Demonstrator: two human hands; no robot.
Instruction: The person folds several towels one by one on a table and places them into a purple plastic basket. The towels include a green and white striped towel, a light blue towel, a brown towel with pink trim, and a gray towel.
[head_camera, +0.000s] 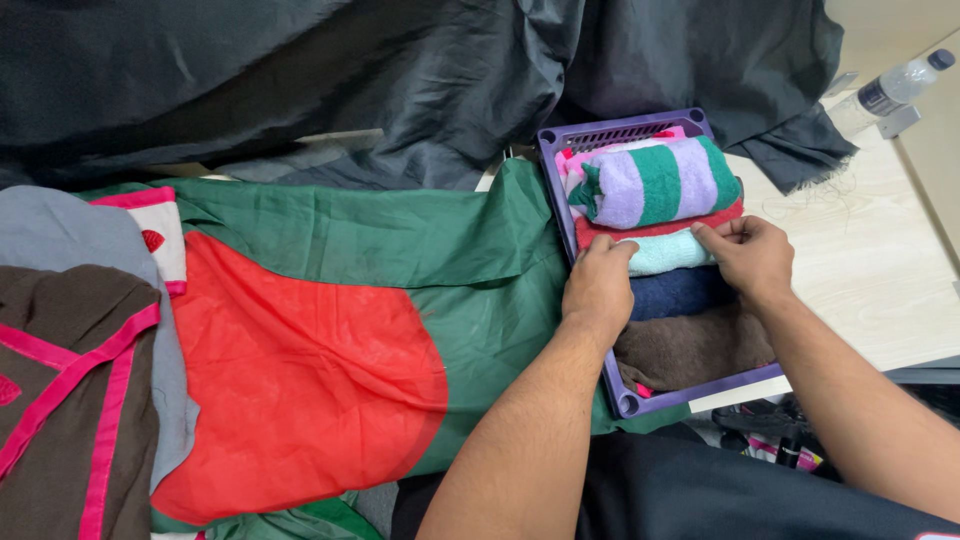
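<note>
A purple plastic basket (553, 170) holds a row of rolled and folded cloths. At its far end lies a green-and-lilac striped towel (655, 180), then a red cloth (600, 233), a mint-green cloth (665, 255), a navy cloth (675, 292) and a brown cloth (690, 350). My left hand (598, 285) presses its fingers on the left end of the mint-green cloth. My right hand (748, 255) pinches the same cloth at its right end, inside the basket.
A large green cloth with a red circle (320, 350) is spread left of the basket. Brown and grey garments with pink trim (70, 390) lie at far left. Dark fabric (400, 70) is heaped behind. A plastic water bottle (890, 90) lies on the pale wooden tabletop (870, 260).
</note>
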